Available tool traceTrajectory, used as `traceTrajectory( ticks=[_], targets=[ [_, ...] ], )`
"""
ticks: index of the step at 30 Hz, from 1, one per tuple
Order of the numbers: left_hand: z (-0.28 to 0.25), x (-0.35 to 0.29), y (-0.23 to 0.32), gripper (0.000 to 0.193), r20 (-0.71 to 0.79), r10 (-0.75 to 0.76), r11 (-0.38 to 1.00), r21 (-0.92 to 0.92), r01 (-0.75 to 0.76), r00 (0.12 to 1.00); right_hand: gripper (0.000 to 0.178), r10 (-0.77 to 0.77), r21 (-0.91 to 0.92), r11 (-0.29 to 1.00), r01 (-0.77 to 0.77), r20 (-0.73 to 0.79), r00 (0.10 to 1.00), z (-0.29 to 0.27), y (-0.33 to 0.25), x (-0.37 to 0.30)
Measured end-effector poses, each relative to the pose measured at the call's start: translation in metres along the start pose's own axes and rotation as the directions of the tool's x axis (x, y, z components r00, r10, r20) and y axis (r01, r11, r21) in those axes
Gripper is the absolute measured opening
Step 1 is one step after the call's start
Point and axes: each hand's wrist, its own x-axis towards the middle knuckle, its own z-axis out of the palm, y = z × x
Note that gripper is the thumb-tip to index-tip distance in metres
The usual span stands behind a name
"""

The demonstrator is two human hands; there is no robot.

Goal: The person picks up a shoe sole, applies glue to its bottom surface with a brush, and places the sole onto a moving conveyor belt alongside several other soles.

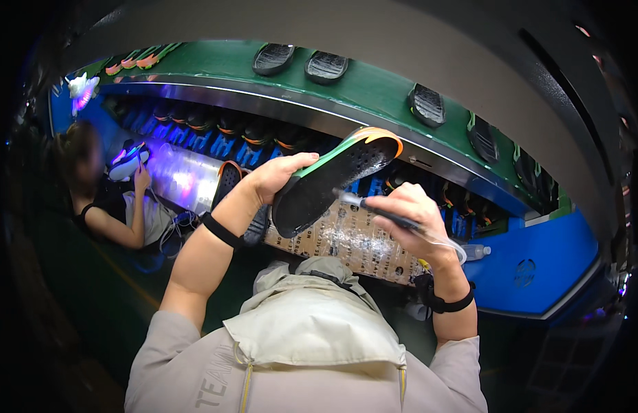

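My left hand [281, 175] grips a shoe sole [312, 193] by its left edge and holds it tilted up over the bench. The sole has a black inside, a perforated toe part and a green-to-orange rim. In my right hand [414, 217] is a brush [387, 213] with a dark handle, its pale tip blurred beside the sole's inner face; whether it touches cannot be made out. A clear tube [442, 241] runs from the brush past my right wrist. Behind my left wrist stands another black sole with an orange rim [229, 180], partly hidden.
Below my hands is a bench top covered in printed tape [360, 251]. A green conveyor belt [374, 86] with several soles curves behind a metal edge; shoes on blue holders [222, 146] line the shelf beneath. A co-worker [116, 213] sits left; a bottle [477, 252] lies right.
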Motion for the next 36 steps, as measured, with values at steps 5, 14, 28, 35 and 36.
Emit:
traceTrajectory(
  ticks=[5, 14, 28, 35, 36],
  targets=[
    [0.007, -0.003, -0.017, 0.04, 0.024, 0.014, 0.998, -0.068, -0.012, 1.0, 0.024, 0.226, 0.003, 0.967, -0.255, -0.476, 0.85, 0.014, 0.028, 0.001],
    [-0.007, 0.003, -0.037, 0.045, 0.109, 0.108, 0.98, -0.178, -0.088, 0.988, 0.028, 0.162, 0.201, 0.971, -0.129, -0.156, 0.974, 0.038, 0.005, -0.004],
    [-0.076, -0.003, -0.165, 0.081, 0.318, -0.2, 0.752, -0.557, 0.354, 0.927, 0.028, 0.643, 0.376, 0.696, -0.612, 0.054, 0.764, 0.139, 0.11, -0.088],
    [-0.13, 0.018, -0.214, 0.087, 0.248, -0.367, 0.503, -0.758, 0.416, 0.896, 0.027, 0.799, 0.441, 0.437, -0.784, 0.209, 0.563, 0.225, 0.154, -0.154],
    [-0.125, 0.018, -0.209, 0.084, 0.23, -0.381, 0.512, -0.754, 0.411, 0.896, 0.027, 0.777, 0.476, 0.424, -0.771, 0.245, 0.579, 0.234, 0.157, -0.153]
  ],
)
